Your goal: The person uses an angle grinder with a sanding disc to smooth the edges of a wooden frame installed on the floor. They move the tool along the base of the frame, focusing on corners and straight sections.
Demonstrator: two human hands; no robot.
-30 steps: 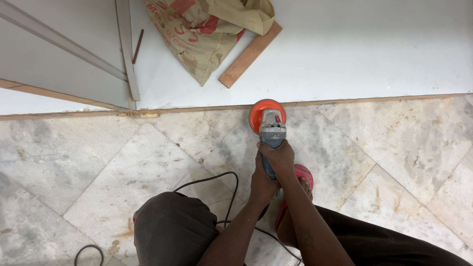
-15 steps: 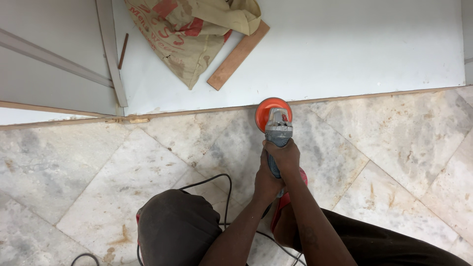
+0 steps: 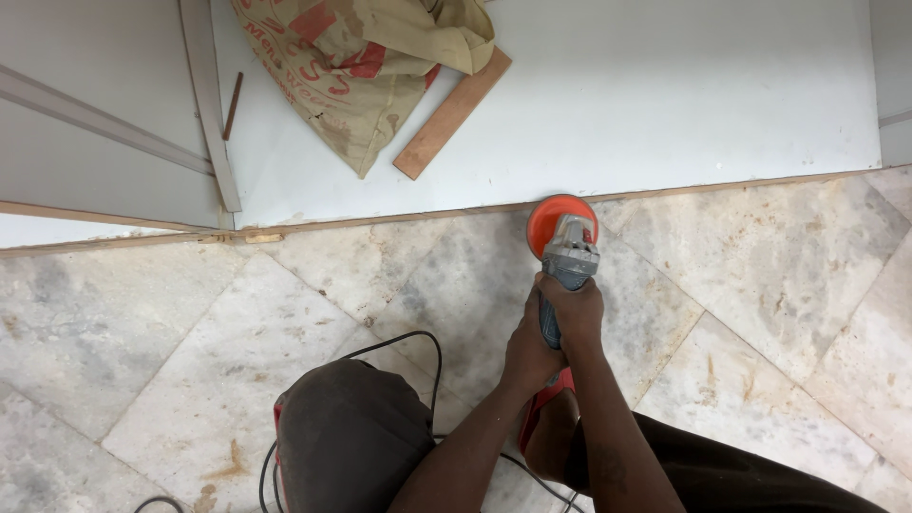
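Hands [image 3: 556,328] grip grey grinder [image 3: 567,271] | round orange pad [image 3: 549,217] | veined marble floor [image 3: 779,266]

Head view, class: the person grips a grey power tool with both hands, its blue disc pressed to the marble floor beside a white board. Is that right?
Not quite: the disc is orange, not blue. The head view shows it. The rest holds: left hand and right hand grip the grey power tool on the marble floor, beside the white board.
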